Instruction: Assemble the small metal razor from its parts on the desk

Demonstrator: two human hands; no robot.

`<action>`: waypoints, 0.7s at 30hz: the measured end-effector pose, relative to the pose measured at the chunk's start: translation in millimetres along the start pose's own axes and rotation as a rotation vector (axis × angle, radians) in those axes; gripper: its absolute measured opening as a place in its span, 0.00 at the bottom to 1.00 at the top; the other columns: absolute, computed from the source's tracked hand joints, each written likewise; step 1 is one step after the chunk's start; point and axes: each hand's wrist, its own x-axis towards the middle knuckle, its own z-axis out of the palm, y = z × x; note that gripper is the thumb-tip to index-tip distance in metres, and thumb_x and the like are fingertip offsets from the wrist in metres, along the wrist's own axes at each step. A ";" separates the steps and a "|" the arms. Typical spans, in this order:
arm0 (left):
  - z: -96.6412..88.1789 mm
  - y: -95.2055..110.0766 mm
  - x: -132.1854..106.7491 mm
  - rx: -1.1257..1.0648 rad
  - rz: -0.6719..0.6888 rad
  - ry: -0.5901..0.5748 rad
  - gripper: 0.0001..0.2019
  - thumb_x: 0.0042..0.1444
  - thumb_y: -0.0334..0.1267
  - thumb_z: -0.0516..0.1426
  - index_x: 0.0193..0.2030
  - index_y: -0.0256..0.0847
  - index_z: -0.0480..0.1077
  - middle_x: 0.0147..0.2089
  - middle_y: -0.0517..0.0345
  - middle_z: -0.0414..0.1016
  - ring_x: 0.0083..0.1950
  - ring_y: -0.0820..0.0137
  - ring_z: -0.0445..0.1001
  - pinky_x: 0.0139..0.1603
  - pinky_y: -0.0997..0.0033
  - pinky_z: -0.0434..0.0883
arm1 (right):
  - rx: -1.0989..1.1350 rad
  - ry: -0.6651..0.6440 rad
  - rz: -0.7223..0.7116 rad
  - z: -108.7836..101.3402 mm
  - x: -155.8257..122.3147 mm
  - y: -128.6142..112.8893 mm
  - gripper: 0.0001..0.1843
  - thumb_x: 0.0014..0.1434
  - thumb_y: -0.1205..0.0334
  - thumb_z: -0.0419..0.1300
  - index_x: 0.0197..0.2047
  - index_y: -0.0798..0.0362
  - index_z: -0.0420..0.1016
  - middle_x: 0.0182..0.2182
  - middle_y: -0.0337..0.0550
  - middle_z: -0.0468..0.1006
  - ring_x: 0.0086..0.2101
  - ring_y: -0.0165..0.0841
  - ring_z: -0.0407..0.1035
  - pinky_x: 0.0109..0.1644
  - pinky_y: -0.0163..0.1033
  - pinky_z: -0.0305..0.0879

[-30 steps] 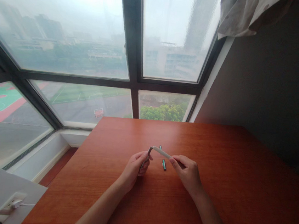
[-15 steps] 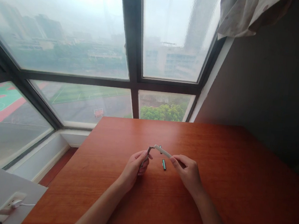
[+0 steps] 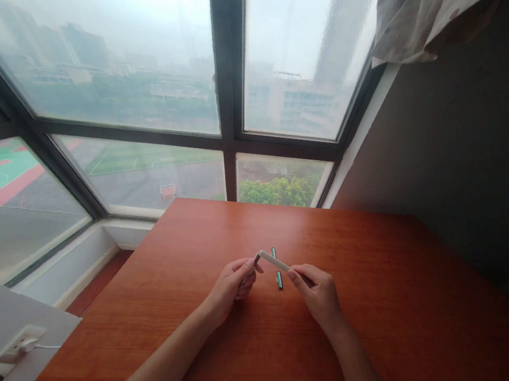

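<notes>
My left hand [image 3: 232, 285] is closed around a thin dark metal rod with a bent upper end [image 3: 257, 258]. In my right hand [image 3: 317, 289], thumb and fingers pinch a slim pale grey stick [image 3: 275, 260], which slants up to the left. The stick's far end meets the bent tip of the rod, over the table. How far one sits around the other cannot be made out. Just beneath and behind the stick lie two small narrow green-and-black pieces, a nearer piece [image 3: 279, 280] and a farther piece [image 3: 273, 252], the latter partly covered by the stick.
A reddish-brown wooden table [image 3: 165, 351] stretches under both hands to the window frame [image 3: 151, 137]. At lower left is a white wall socket with a plug [image 3: 27, 346]. A pale cloth [image 3: 417, 26] hangs at upper right, beside a dark wall [image 3: 458, 151].
The small gap between the pale stick and the rod's bent tip has closed. The stick has moved slightly left and down, uncovering more of the farther green piece.
</notes>
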 end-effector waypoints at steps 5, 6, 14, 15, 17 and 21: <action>0.0 0.0 0.3 0.001 -0.015 -0.002 0.18 0.51 0.53 0.59 0.33 0.36 0.68 0.19 0.70 0.49 0.16 0.82 0.44 0.17 0.79 0.39 | -0.006 0.009 -0.008 0.8 0.0 2.3 0.19 0.61 0.49 0.55 0.32 0.53 0.79 0.26 0.43 0.78 0.26 0.33 0.69 0.28 0.34 0.62; -0.1 0.0 0.3 0.000 -0.018 -0.006 0.19 0.52 0.53 0.58 0.33 0.36 0.68 0.19 0.70 0.49 0.16 0.83 0.44 0.17 0.79 0.39 | -0.009 0.010 -0.011 0.8 0.0 2.4 0.19 0.62 0.49 0.55 0.32 0.53 0.79 0.25 0.43 0.77 0.25 0.32 0.68 0.28 0.34 0.62; 0.4 2.6 -1.8 -0.029 -0.031 -0.006 0.19 0.53 0.53 0.57 0.34 0.36 0.68 0.19 0.70 0.50 0.16 0.83 0.43 0.17 0.79 0.39 | -0.040 0.025 -0.021 -3.0 -0.2 3.4 0.17 0.62 0.51 0.55 0.33 0.53 0.79 0.25 0.42 0.76 0.25 0.32 0.67 0.28 0.34 0.60; 0.3 2.7 -2.0 -0.035 -0.030 -0.005 0.19 0.53 0.53 0.57 0.35 0.36 0.68 0.19 0.71 0.49 0.16 0.82 0.42 0.17 0.79 0.39 | -0.049 0.029 -0.024 -3.5 -0.1 3.5 0.16 0.62 0.51 0.55 0.33 0.53 0.78 0.25 0.42 0.76 0.25 0.32 0.67 0.29 0.35 0.60; -0.5 2.2 -1.9 -0.038 -0.023 -0.002 0.18 0.54 0.53 0.57 0.35 0.36 0.68 0.19 0.70 0.49 0.17 0.82 0.42 0.17 0.79 0.39 | -0.064 0.040 -0.028 -4.4 0.3 3.1 0.16 0.62 0.52 0.55 0.33 0.53 0.78 0.25 0.42 0.75 0.25 0.32 0.66 0.28 0.34 0.60; -1.6 -0.1 -0.8 0.007 0.019 0.007 0.18 0.54 0.53 0.57 0.34 0.36 0.68 0.19 0.70 0.51 0.18 0.81 0.44 0.17 0.79 0.41 | -0.056 0.050 -0.028 -5.0 0.5 -0.8 0.17 0.63 0.51 0.54 0.33 0.53 0.78 0.25 0.42 0.75 0.25 0.32 0.67 0.28 0.34 0.60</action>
